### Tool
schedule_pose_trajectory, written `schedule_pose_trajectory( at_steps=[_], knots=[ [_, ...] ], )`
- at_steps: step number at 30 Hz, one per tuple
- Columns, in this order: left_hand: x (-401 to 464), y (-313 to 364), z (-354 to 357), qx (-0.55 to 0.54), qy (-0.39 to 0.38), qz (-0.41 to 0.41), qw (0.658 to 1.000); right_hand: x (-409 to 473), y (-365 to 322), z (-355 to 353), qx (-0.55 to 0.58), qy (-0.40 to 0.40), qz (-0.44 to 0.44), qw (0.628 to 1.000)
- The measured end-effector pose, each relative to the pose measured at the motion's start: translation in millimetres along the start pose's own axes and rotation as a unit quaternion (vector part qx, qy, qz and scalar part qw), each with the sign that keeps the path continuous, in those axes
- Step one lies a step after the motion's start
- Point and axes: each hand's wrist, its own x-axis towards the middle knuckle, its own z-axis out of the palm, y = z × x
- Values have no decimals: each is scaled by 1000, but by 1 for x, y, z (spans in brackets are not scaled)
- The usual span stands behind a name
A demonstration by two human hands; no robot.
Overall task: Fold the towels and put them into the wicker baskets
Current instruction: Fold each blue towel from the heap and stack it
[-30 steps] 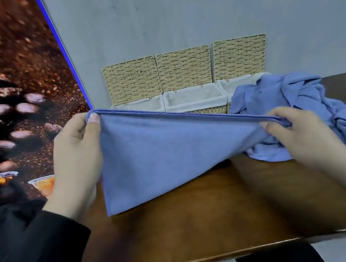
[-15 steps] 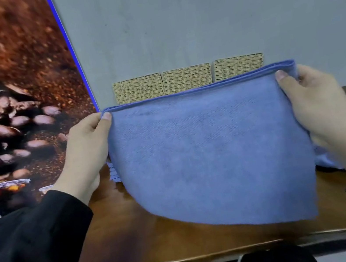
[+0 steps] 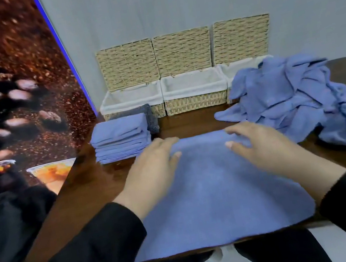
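Lying flat on the wooden table (image 3: 90,191), the blue towel (image 3: 221,198) runs lengthwise from the near edge, which it overhangs, toward the wicker baskets (image 3: 193,95). A folded stack (image 3: 121,138) sits far left. The left hand (image 3: 153,171) and right hand (image 3: 261,150) rest on the towel's far edge, fingers loosely spread, gripping nothing. Bare wood separates towel and baskets. A crumpled towel pile (image 3: 300,99) crowds the right.

The person wears long black sleeves (image 3: 91,249) of soft matte fabric ending at both wrists, leaving the left hand (image 3: 151,171) and right hand (image 3: 265,149) bare, without rings.
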Motion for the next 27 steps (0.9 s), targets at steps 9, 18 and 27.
schedule_pose_trajectory(
  at_steps=[9, 18, 27],
  knots=[
    [-32, -11, 49, 104, -200, 39, 974, -26, 36, 44, -80, -195, -63, 975],
    [-51, 14, 29, -35, -67, 126, 989, -54, 8, 12, 93, -136, -181, 970],
    [-79, 16, 36, -50, -131, 159, 977, -73, 8, 16, -32, -158, -228, 960]
  ],
)
